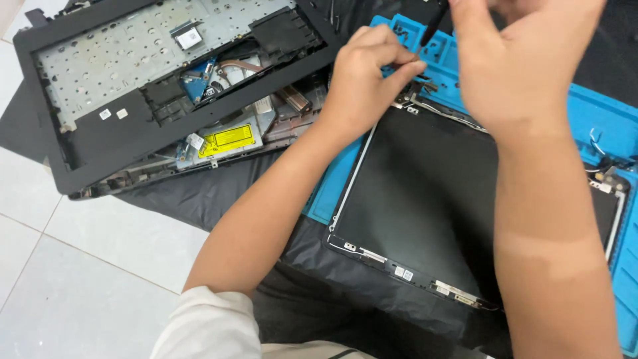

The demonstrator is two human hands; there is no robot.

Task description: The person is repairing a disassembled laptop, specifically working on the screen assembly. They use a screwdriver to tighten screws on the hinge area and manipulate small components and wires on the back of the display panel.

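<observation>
**Two hands at the corner of a screen panel**

The left hand (369, 80) was curled up tight, with its fingertips pinched together on something very small. I could not tell what the small thing was. The pinch sat right at the top corner of the flat black screen panel (425, 199), by the little metal hinge (420, 93). It looked as if the hand was holding that corner steady.

The right hand (515, 60) was just beside the pinch, a bit higher. It held a thin black tool (435, 20), like a screwdriver, with the tip pointing down toward the same corner. The fingers were mostly hidden, so I could not say how tightly they closed.

Under both hands the screen panel lay flat on a blue work mat (598, 119), likely so it would not slide or get scratched. Away from the pinch, on the left hand's side, the open laptop base (166, 86) lay tilted on a dark cloth (199, 193), out of the way. The cloth sat on a pale tiled floor (80, 266).
</observation>
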